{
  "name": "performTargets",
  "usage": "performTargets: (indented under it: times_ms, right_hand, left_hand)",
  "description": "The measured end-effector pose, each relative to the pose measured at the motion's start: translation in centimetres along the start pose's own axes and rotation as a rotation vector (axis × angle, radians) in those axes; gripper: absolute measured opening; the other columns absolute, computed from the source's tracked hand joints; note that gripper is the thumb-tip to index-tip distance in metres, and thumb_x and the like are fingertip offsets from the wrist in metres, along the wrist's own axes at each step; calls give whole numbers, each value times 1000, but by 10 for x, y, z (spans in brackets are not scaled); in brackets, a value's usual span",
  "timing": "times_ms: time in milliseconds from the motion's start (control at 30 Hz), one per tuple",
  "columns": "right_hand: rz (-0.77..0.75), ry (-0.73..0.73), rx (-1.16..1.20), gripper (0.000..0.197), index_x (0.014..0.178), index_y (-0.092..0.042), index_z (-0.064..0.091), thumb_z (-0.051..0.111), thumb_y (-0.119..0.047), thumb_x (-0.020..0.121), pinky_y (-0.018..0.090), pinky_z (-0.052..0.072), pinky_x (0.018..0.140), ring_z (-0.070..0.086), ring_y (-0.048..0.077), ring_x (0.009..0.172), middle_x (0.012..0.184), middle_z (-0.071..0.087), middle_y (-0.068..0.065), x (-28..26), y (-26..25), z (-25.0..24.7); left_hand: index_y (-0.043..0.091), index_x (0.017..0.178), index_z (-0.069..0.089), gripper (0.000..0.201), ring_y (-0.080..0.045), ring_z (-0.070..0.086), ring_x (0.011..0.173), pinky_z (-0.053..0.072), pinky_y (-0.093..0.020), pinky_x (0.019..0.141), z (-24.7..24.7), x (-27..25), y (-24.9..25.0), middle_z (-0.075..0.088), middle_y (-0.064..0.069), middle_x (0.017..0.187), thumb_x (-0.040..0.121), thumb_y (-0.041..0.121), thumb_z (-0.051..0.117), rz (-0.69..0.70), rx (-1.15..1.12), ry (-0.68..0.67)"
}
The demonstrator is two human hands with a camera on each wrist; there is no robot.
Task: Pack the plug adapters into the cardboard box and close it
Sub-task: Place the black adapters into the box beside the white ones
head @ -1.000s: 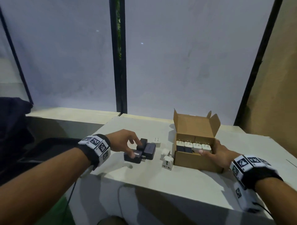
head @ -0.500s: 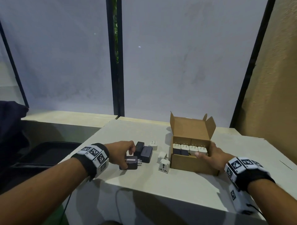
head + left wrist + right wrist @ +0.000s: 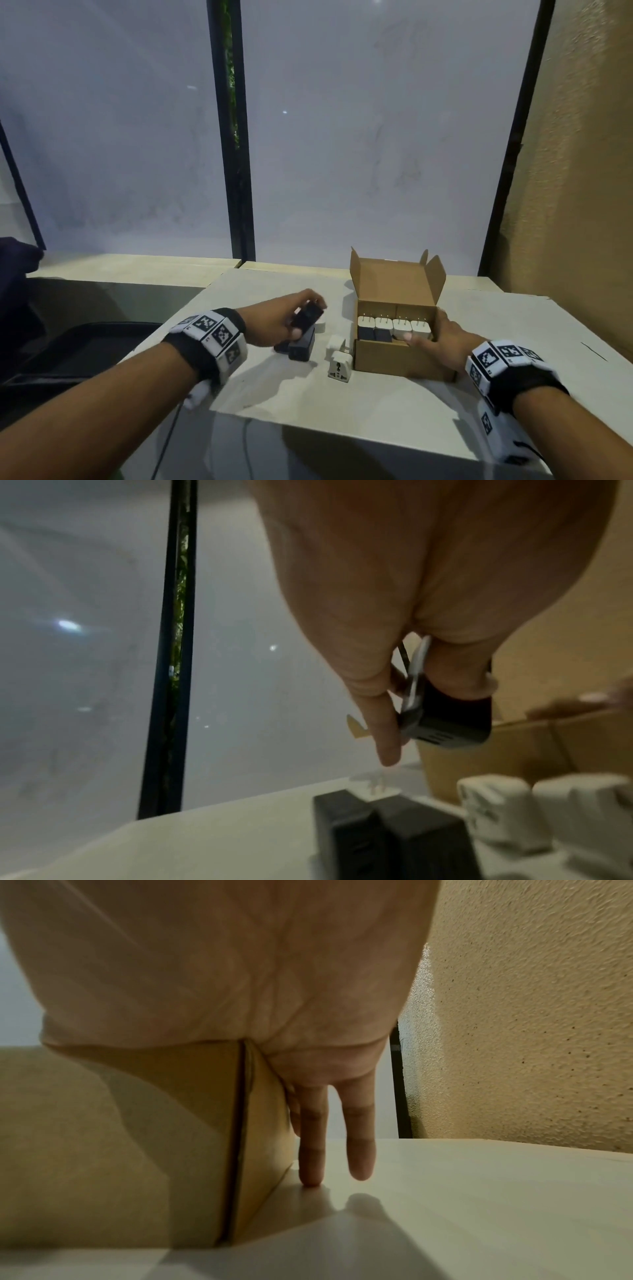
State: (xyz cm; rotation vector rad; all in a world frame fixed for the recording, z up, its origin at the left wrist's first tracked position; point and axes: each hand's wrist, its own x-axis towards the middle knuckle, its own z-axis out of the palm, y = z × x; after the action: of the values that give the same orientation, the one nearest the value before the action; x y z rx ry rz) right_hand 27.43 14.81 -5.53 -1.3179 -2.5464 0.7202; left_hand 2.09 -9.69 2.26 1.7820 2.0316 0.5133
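While the box sits open on the desk, the scene reads:
desk [image 3: 376,404]: pale cream top, matte, shadows from both arms.
room: frosted grey window panels behind, black frame posts, textured tan wall at right.
cardboard box [image 3: 394,359]: lid flaps up, row of white adapters and two black ones inside.
left hand [image 3: 274,322]: raised off the desk, fingers pinching a black adapter [image 3: 307,317], prongs toward palm.
right hand [image 3: 442,342]: thumb on the front rim, fingers straight down the box's right side, fingertip touching desk.
loose adapters: two black [image 3: 301,347], white ones [image 3: 339,368] just left of box.
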Motion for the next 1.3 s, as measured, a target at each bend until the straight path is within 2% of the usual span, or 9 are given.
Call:
performTargets:
  times_ms: [100, 200, 333, 567, 767, 900, 1000, 1133, 1300]
  right_hand:
    - [-1, 2, 6, 155, 154, -28, 19, 30, -113, 24, 48, 51, 104, 59, 29, 126, 148, 51, 5, 0, 1, 0]
    - [-7, 16, 5, 155, 153, -27, 20, 28, -113, 24, 48, 51, 104, 60, 30, 125, 148, 52, 6, 1, 2, 2]
    - [-6, 29, 5, 148, 154, -27, 19, 33, -111, 33, 49, 49, 106, 58, 30, 127, 150, 51, 6, 0, 1, 2]
    - [11, 44, -3, 130, 153, -27, 21, 42, -99, 47, 47, 50, 105, 59, 30, 126, 148, 53, 6, -2, -3, 4]
    - [11, 58, 8, 148, 154, -28, 21, 37, -110, 32, 48, 50, 105, 61, 29, 124, 145, 55, 4, 3, 2, 8]
    - [13, 55, 9, 133, 152, -28, 23, 43, -101, 43, 47, 50, 105, 61, 28, 123, 144, 56, 4, 1, -1, 7]
    - [15, 55, 7, 140, 155, -28, 20, 42, -104, 40, 47, 50, 105, 60, 28, 125, 147, 54, 3, 3, 0, 8]
    - [11, 60, 0, 137, 156, -24, 20, 43, -100, 44, 47, 49, 105, 59, 29, 125, 146, 54, 6, 2, 0, 6]
    - [11, 60, -12, 135, 154, -24, 22, 41, -99, 44, 47, 50, 104, 60, 30, 124, 145, 54, 7, 1, -1, 6]
  left_hand:
    - [39, 136, 17, 67, -16, 62, 94, 57, -33, 84, 6, 21, 24, 51, -6, 119, 94, 1, 53, 39, -174, 69]
    - [37, 142, 10, 72, -14, 61, 90, 56, -25, 81, 14, 44, 45, 50, -5, 117, 95, 0, 51, 100, -238, 129]
    - [36, 133, 26, 63, -23, 58, 109, 57, -27, 82, 27, 74, 64, 40, -6, 133, 92, -2, 54, 151, -248, 171]
    - [40, 119, 34, 63, -24, 63, 102, 59, -36, 84, 45, 103, 84, 51, -5, 121, 83, 3, 70, 171, -193, 228]
    - [29, 119, 42, 54, -23, 61, 109, 56, -26, 81, 53, 111, 94, 55, -5, 124, 82, 4, 72, 178, -118, 241]
    - [27, 119, 41, 51, -22, 60, 106, 52, -23, 77, 60, 116, 96, 57, -5, 123, 83, 10, 72, 168, -92, 253]
    - [27, 120, 42, 51, -23, 60, 108, 53, -27, 82, 65, 120, 96, 59, -5, 125, 83, 10, 72, 137, -102, 254]
    - [26, 122, 43, 49, -25, 58, 113, 51, -24, 79, 71, 126, 91, 58, -5, 128, 84, 10, 70, 102, -133, 220]
    - [28, 123, 41, 49, -24, 58, 110, 50, -27, 84, 75, 130, 87, 59, -6, 126, 84, 21, 71, 79, -74, 191]
